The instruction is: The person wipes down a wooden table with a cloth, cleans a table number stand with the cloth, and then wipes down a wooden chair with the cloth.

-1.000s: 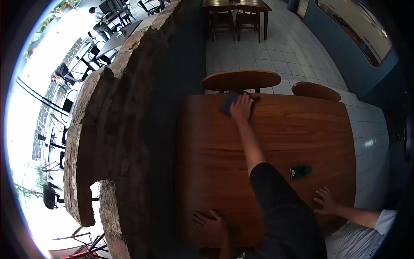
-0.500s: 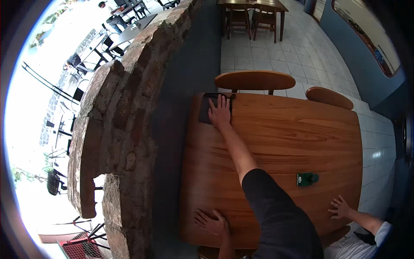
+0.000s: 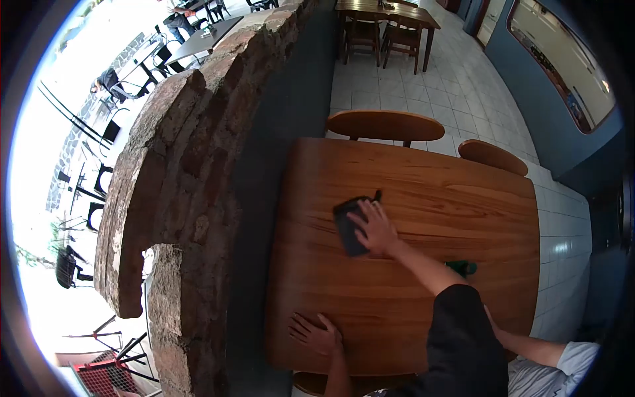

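Note:
Near the middle-left of the wooden table (image 3: 410, 178), my right hand (image 3: 376, 229) lies spread over a dark cloth (image 3: 350, 228), its palm covering the cloth's right part. The cloth is flat on the tabletop, with a small dark end sticking out at its upper right. My left hand (image 3: 319, 335) rests with fingers apart on the table's near left part, holding nothing. A green and black object (image 3: 461, 267) stands to the right, partly hidden by my right forearm.
A co-worker's arm (image 3: 536, 349) reaches in at the lower right, its hand mostly hidden by my sleeve. Chair backs (image 3: 387, 126) line the far edge. A rough brick wall (image 3: 198, 172) runs along the left. Beyond stands another table (image 3: 390, 12) with chairs.
My right hand and the cloth have come from the far left corner toward the table's middle. My left hand stays in about the same place. The green object is now partly covered by my arm.

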